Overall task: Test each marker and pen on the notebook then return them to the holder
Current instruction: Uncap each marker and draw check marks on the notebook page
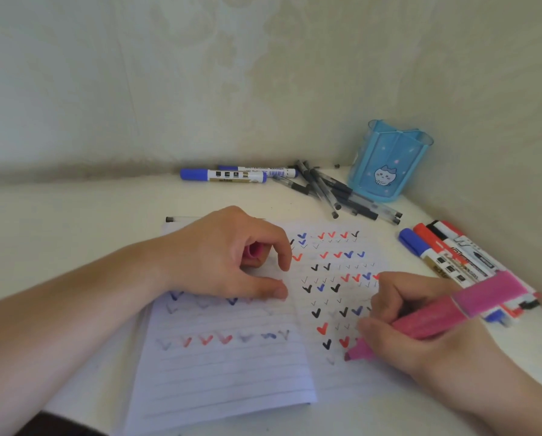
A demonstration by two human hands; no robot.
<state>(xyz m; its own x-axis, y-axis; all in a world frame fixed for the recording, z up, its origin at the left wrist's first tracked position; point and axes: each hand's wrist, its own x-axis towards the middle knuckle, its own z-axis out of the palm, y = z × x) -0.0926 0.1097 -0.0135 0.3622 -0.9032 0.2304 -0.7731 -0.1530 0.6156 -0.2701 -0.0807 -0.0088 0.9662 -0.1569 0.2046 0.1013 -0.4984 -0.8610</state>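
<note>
An open lined notebook [225, 369] covered in red, blue and black check marks lies on the table. My right hand [420, 322] grips a pink highlighter [436, 319], its tip touching the right page low down. My left hand [229, 259] rests on the left page, its fingers curled round a pink cap [253, 249]. The blue holder [389, 162] stands at the back right with nothing showing inside it.
Two blue whiteboard markers [225, 175] lie by the back wall. Several black gel pens [339, 193] are piled in front of the holder. Several red, blue and black markers [452, 250] lie at the right, next to the wall.
</note>
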